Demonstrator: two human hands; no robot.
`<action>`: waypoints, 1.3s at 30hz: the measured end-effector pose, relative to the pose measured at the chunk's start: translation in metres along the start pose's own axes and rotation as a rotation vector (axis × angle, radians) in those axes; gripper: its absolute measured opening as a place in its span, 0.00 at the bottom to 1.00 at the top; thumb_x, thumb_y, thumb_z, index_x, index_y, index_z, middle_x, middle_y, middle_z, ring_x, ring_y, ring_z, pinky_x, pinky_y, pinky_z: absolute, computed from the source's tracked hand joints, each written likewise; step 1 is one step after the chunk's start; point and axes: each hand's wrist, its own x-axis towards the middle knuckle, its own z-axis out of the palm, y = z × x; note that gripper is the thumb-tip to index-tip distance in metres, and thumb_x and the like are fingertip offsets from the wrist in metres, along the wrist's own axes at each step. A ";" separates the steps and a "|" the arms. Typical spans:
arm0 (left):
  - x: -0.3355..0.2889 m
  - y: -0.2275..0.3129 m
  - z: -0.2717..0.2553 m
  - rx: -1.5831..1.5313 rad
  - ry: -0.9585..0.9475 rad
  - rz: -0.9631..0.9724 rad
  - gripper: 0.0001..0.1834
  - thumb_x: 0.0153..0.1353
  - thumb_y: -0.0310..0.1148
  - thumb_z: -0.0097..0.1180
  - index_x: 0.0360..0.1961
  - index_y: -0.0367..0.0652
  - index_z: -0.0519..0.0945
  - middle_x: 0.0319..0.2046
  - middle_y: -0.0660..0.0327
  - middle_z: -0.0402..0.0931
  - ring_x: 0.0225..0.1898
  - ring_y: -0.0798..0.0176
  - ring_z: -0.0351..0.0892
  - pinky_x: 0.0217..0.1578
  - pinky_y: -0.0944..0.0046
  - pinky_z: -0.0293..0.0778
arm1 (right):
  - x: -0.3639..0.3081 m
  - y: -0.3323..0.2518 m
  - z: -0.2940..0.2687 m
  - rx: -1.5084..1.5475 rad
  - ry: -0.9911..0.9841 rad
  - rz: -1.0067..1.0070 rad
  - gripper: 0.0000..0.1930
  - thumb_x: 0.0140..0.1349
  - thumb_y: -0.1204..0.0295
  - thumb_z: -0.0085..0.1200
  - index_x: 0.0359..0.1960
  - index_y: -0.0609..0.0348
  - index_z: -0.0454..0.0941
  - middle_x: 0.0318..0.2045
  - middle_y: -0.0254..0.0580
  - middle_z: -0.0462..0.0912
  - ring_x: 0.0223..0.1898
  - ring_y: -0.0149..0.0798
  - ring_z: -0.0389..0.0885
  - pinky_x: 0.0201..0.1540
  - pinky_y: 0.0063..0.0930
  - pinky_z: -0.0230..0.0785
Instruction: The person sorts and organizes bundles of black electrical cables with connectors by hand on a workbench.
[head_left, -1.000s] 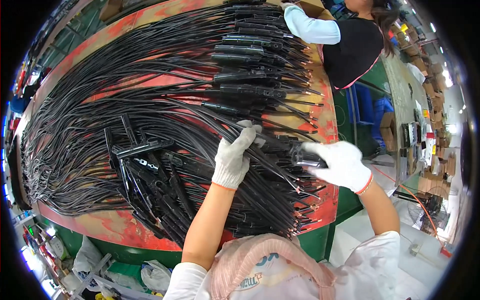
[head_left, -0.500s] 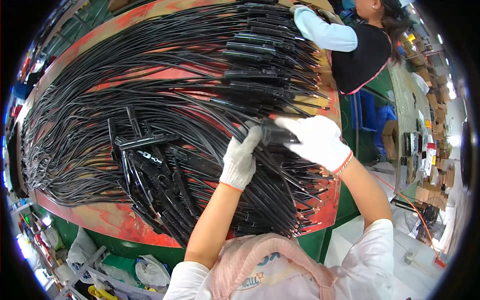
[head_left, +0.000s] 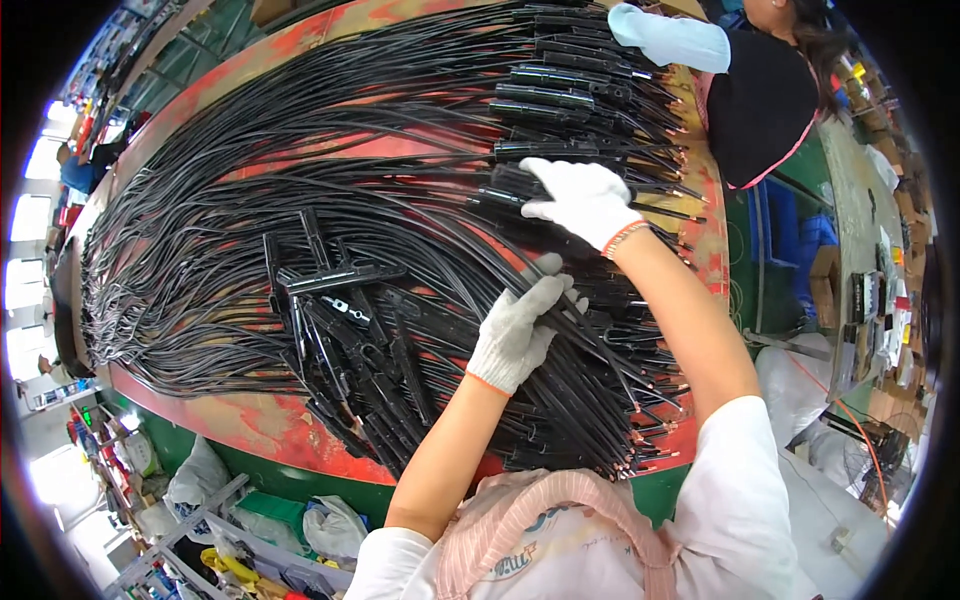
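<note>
My left hand (head_left: 520,328), in a white knitted glove, is closed around a few black cables (head_left: 490,262) near the front of the table. Beyond it and a little to the right, my right hand (head_left: 582,202), gloved too, has its thumb and fingers around a dark tubular black plastic housing (head_left: 506,186). That housing is blurred and partly hidden by the fingers. A row of similar black housings (head_left: 545,96) lies farther back, with copper-tipped cable ends to their right. Below my left hand more black cables (head_left: 570,405) fan toward the table's right edge.
Left of my left hand, loose black plastic housings (head_left: 350,340) form a heap on the cables. The red, worn table (head_left: 240,435) carries long cable bundles curving left. A co-worker's sleeve (head_left: 675,42) reaches over the far right corner. Blue crates (head_left: 775,225) stand beyond the right edge.
My right hand has moved away from my left, farther back and slightly left, with the black housing in its fingers. My left hand still grips cables. The whole view has shifted a little.
</note>
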 end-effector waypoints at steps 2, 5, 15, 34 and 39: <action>0.001 0.003 0.003 0.023 -0.015 0.012 0.19 0.64 0.26 0.63 0.55 0.38 0.75 0.46 0.55 0.80 0.43 0.57 0.82 0.49 0.54 0.81 | -0.029 0.009 -0.021 0.235 -0.070 0.126 0.34 0.63 0.41 0.54 0.67 0.39 0.65 0.53 0.51 0.82 0.51 0.59 0.83 0.53 0.48 0.74; 0.012 0.000 0.007 0.094 -0.129 0.114 0.16 0.64 0.27 0.64 0.52 0.40 0.77 0.43 0.56 0.82 0.42 0.58 0.83 0.41 0.58 0.81 | -0.101 0.053 -0.009 0.412 0.110 0.270 0.36 0.61 0.47 0.61 0.67 0.49 0.66 0.51 0.56 0.82 0.52 0.56 0.82 0.55 0.43 0.72; 0.022 0.001 0.006 -0.131 -0.197 0.172 0.16 0.70 0.28 0.57 0.57 0.41 0.74 0.52 0.55 0.80 0.50 0.56 0.83 0.50 0.59 0.83 | -0.333 0.110 -0.009 0.316 0.369 0.505 0.29 0.47 0.65 0.74 0.53 0.54 0.80 0.41 0.45 0.83 0.44 0.48 0.83 0.47 0.34 0.75; 0.023 -0.002 0.017 -0.031 -0.120 0.209 0.16 0.70 0.28 0.57 0.57 0.43 0.74 0.52 0.57 0.78 0.49 0.59 0.80 0.47 0.59 0.83 | -0.297 0.062 -0.048 -0.137 0.406 0.134 0.23 0.53 0.60 0.69 0.53 0.43 0.82 0.43 0.34 0.85 0.35 0.42 0.83 0.37 0.33 0.75; 0.020 -0.012 0.007 0.010 -0.037 0.170 0.20 0.66 0.27 0.62 0.58 0.42 0.73 0.53 0.56 0.78 0.49 0.57 0.81 0.51 0.51 0.82 | -0.230 0.022 -0.046 -0.129 0.308 0.015 0.23 0.57 0.58 0.65 0.56 0.42 0.79 0.41 0.32 0.83 0.36 0.39 0.83 0.40 0.33 0.75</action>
